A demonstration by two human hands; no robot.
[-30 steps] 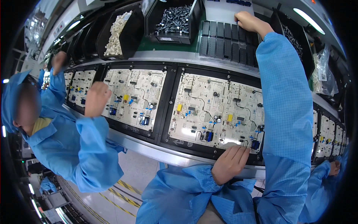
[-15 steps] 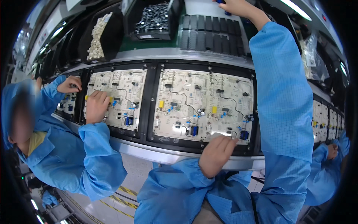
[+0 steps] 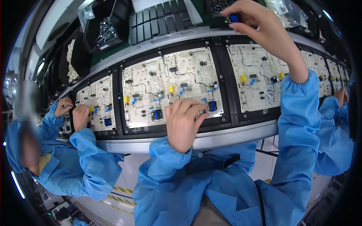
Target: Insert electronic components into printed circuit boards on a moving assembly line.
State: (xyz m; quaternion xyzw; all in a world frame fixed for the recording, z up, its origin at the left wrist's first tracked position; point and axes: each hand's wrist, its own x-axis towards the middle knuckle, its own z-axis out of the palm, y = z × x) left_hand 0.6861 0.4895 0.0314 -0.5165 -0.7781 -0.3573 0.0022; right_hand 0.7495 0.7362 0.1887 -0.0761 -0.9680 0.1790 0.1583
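Observation:
My right hand [image 3: 262, 26] is raised over the far edge of the line, pinching a small blue and black electronic component [image 3: 235, 18] between thumb and fingers. Low over the front of the middle circuit board panel [image 3: 149, 67], my left hand [image 3: 184, 122] has its thumb and index finger drawn together. A small part seems to be at those fingertips, but I cannot make out what it is. Just right of them a blue component [image 3: 213, 106] stands on the board, and another blue component [image 3: 157, 114] stands to the left of the hand.
Black trays [image 3: 160, 19] stand behind the line, near a bin of metal parts [image 3: 105, 32] and a bin of white parts [image 3: 71, 60]. Another framed panel [image 3: 252, 101] lies to the right. A co-worker [image 3: 81, 158] in blue handles boards at left; another person's sleeve [image 3: 333, 150] shows at right.
My view has swung right. My right hand has come back from the far side toward the boards with the blue component. My left hand stays by the panel's front right corner.

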